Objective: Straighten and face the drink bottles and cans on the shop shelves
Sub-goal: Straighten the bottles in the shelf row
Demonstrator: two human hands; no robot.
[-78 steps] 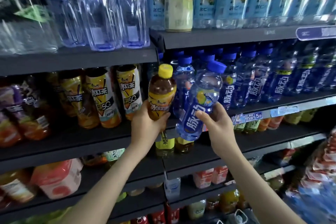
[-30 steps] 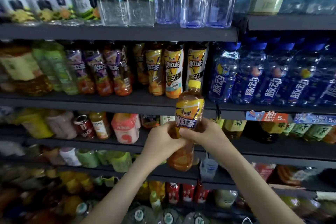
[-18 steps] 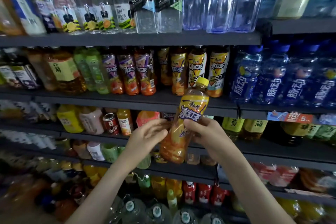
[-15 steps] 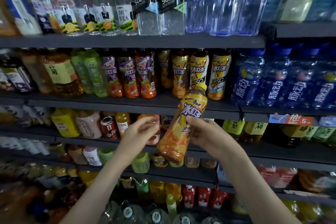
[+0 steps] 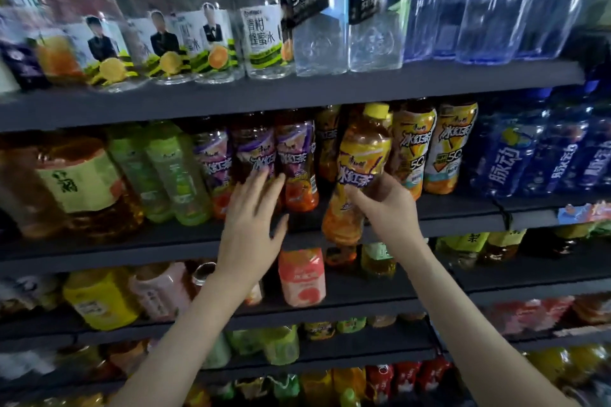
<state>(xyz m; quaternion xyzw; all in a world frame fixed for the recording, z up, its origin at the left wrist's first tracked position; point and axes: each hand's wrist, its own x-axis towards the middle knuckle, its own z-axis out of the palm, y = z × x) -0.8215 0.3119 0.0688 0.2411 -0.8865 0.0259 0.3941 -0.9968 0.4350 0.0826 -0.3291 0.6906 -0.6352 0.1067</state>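
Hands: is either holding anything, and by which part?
The right hand grips the yellow-capped tea bottle around its lower middle; the left hand, fingers straight, holds nothing.

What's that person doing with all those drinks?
A person is tidying a shop's drink shelf. Their right hand grips a yellow-capped iced tea bottle, tilted at the shelf's front edge beside matching bottles. Their left hand, held flat, reaches to the purple-labelled bottles next to it.

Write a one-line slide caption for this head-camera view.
Right hand holds a yellow-capped iced tea bottle at the shelf while the open left hand reaches toward the purple-labelled bottles.
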